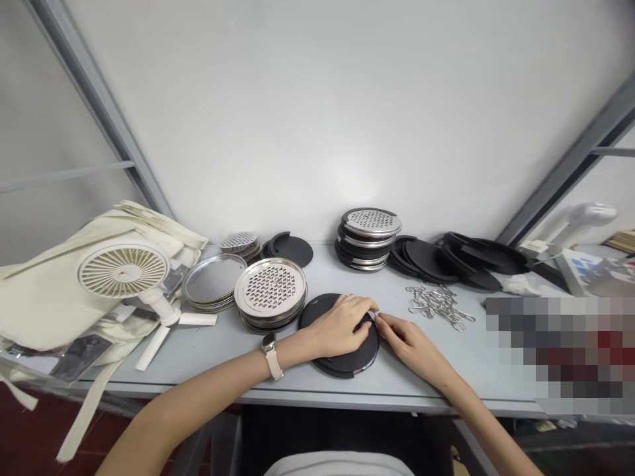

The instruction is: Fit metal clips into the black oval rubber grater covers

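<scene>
A round black disc [331, 362] lies flat on the grey table [208, 357] in front of me. My left hand [342, 324], with a watch on the wrist, rests curled on top of the disc and holds it down. My right hand [404, 337] is at the disc's right edge, fingers pinched on a small metal clip against the rim. A heap of loose metal clips [439, 304] lies just to the right of my hands.
A stack of perforated metal plates [270, 291] and plain metal plates [212, 281] sit left of the disc. Behind are a stack of assembled discs [370, 238] and loose black discs [446, 258]. A white fan [124, 271] on a cloth bag fills the left.
</scene>
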Demonstrator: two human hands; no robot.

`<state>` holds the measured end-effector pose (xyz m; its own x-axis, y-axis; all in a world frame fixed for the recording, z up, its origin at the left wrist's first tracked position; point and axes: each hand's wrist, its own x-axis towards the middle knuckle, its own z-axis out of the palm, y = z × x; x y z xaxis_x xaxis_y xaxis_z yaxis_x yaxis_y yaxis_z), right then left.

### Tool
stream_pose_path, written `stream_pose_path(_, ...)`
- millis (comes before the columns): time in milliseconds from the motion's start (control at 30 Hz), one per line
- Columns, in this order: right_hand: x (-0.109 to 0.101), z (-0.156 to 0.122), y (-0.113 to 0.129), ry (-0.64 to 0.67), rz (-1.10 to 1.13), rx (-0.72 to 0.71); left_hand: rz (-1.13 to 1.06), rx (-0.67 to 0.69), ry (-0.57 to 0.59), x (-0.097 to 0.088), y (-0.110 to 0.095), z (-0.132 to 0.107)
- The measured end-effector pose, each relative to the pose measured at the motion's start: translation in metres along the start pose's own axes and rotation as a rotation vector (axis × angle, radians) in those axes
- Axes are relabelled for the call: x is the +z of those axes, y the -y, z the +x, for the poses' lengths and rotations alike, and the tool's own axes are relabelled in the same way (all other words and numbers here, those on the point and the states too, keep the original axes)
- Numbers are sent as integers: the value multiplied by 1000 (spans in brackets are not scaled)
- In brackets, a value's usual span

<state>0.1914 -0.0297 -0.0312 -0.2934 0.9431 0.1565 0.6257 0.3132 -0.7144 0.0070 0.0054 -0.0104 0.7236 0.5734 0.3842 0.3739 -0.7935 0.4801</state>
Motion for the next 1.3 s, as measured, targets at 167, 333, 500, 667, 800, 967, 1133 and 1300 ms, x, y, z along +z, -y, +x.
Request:
stream_pose_path(167, 1, -3, 0, -30, 5, -15, 2, 11, 20, -2, -2, 1)
stream_pose_path(333, 2, -3, -1, -37, 29, -23, -21, 17, 5, 0, 1, 0)
stream_pose_path(500, 4, -4, -6, -49, 48, -5, -30, 39, -17, 2, 3, 0)
stream_pose_path(667, 3, -4, -6, -39, 46, -13, -28, 43, -12, 1, 2, 0)
stream_pose_path(800, 2, -4, -2, -37, 29, -21, -29, 32, -10, 0, 1, -1)
stream_pose_path(967, 2, -5, -1, -37, 23, -19, -46, 30, -7, 0, 1, -1)
stream_pose_path(1133, 4, -3, -5, -44, 26, -3, -89, 21, -9, 1, 4, 0)
stream_pose_path(1300, 4, -1, -6, -40, -6, -9, -107, 14, -6, 0, 6, 1)
